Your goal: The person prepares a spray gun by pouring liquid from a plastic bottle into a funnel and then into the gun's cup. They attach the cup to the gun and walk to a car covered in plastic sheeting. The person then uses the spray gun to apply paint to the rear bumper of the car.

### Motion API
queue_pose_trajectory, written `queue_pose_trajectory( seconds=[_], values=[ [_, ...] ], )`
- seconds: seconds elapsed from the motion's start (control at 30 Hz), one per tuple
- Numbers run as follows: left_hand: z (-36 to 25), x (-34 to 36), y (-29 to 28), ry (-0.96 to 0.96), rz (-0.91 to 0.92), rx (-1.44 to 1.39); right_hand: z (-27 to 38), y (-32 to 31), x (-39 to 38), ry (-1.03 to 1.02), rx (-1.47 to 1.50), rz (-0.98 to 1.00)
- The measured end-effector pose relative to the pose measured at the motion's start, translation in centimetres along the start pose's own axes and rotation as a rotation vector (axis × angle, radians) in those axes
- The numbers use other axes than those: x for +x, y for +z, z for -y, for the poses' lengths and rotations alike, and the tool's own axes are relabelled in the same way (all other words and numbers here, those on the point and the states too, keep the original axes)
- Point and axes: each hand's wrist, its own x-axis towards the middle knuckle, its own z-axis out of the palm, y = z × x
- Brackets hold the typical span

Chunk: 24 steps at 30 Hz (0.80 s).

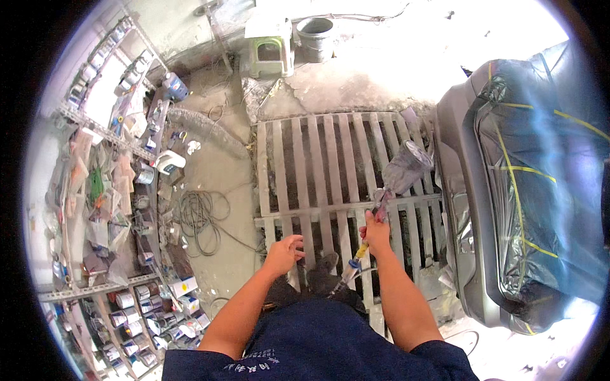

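Note:
My right hand (375, 233) is closed around the handle of a spray gun (380, 198), held out over the floor grate. A greyish, wrinkled cup (406, 168) sits at the gun's far end, near the car bumper. Below the fist, a yellow fitting and a clear cylinder with a blue ring (350, 270) hang from the handle. My left hand (284, 255) is in front of my body, its fingers loosely bent and apart, with nothing in it. Part of the gun is hidden by my right fingers.
A grey car bumper (471, 209) stands at right, beside film (546, 178) with yellow tape. Slatted grating (316, 159) lies underfoot. A coiled hose (202, 219) and crowded shelves (136, 149) are at left; a stool (269, 51) and bucket (316, 41) stand at the back.

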Motion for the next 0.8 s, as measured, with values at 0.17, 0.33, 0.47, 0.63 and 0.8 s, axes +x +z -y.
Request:
queue_pose_trajectory(
  seconds=[0.17,0.33,0.47,0.63,0.8],
  values=[
    [-0.7,5.6,-1.3,0.184,-0.012,0.145,3.8,1.0,0.0,-0.173,0.027,-0.011],
    [-8.7,9.9,-2.0,0.304,-0.056,0.256,10.6,2.5,-0.1,-0.412,-0.053,-0.028],
    [-19.1,11.2,0.0,0.543,-0.031,0.471,15.1,4.2,0.6,-0.535,-0.223,-0.067],
    [-27.6,14.9,1.4,0.974,0.054,0.838,17.9,9.3,4.2,-0.641,-0.256,-0.079],
    [-31.1,22.9,-1.9,1.215,-0.085,1.006,21.3,16.8,9.1,-0.831,-0.707,-0.257]
  ],
)
